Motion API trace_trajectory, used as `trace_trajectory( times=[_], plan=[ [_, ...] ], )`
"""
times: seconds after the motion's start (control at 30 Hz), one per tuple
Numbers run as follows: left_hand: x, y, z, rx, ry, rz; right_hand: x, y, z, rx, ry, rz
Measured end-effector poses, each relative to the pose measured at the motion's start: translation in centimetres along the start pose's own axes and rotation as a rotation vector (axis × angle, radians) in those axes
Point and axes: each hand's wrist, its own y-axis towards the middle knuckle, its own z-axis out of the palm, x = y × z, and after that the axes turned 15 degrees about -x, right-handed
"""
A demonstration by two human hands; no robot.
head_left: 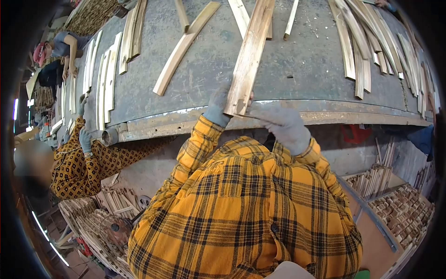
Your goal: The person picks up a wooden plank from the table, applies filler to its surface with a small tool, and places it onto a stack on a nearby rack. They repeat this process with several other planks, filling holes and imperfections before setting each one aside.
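Centrally, a long wooden slat lies lengthwise on the grey desk, with its near end at the desk's edge. The gloved left hand clamps that end. The gloved right hand, curled closed, sits just beside it. Many other slats lie spread around, and a co-worker's hand rests at far left.

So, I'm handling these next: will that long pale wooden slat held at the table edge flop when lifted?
Probably stiff: the long pale wooden slat runs straight from the gloved left hand. Likely light, being thin. Flat faces make rolling unlikely.
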Motion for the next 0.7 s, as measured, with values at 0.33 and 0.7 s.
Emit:
trace_trajectory(
  times=[0.33,0.7],
  plan=[
    [1.4,-1.0,-1.3,0.227,-0.157,-0.114,-2.7,4.2,-1.8,-0.445,-0.157,-0.092],
    [0.3,-4.3,1.4,0.069,0.065,0.020,-2.1,7.6,-3.6,-0.658,0.306,0.594]
  ],
)
